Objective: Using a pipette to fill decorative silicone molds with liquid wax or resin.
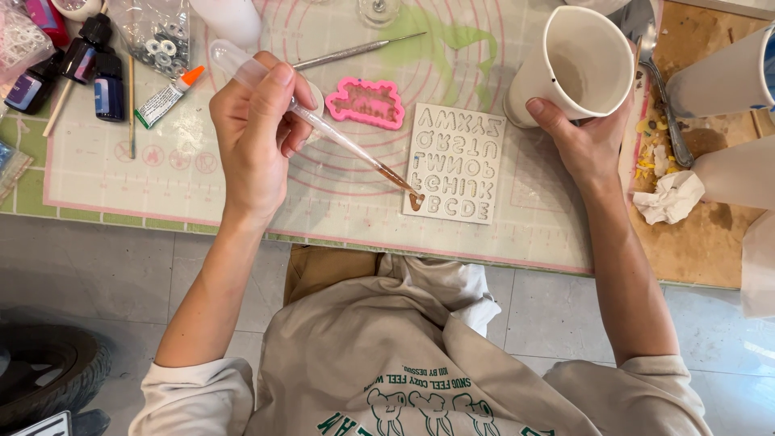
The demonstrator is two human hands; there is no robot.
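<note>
1. mat, pale silicone with pink rings [202, 182], carries everything i see.
2. white paper cup [575, 69], tilted, gripped by my right hand [585, 137].
3. white letter mould [454, 161] lies flat.
4. clear plastic pipette [315, 121], pinched in my left hand [258, 133], its brown tip touching the mould's bottom-left corner.

Both hands forward, left hand [257, 133] pinching, right hand [583, 139] cupped.
</note>
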